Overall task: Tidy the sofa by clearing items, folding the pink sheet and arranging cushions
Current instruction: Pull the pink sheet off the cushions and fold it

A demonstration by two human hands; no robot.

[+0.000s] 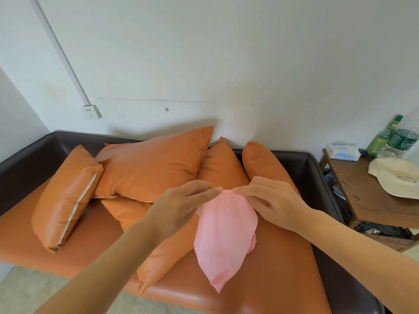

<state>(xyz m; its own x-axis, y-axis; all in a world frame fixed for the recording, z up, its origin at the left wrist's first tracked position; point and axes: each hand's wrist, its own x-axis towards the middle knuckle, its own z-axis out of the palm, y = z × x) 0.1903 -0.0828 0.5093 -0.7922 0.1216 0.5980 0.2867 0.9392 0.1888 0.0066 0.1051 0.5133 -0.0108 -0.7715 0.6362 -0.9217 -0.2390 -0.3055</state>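
Observation:
The pink sheet (223, 234) hangs in the air above the orange sofa seat (272, 279), pinched at its top edge by both hands. My left hand (181, 205) grips the top from the left, my right hand (269, 200) from the right, fingertips nearly touching. The cloth droops to a point below. Several orange cushions lie in disorder: a small one (65, 200) at the left, a large one (152, 164) leaning on the backrest, two more (222, 168) (265, 166) behind my hands, and one (163, 252) flat under my left forearm.
The sofa has a dark brown frame (317, 177). A wooden side table (371, 200) at the right holds a cream hat (399, 177), a tissue pack (342, 151) and two bottles (383, 138). A wall socket (91, 112) sits above the sofa's left end.

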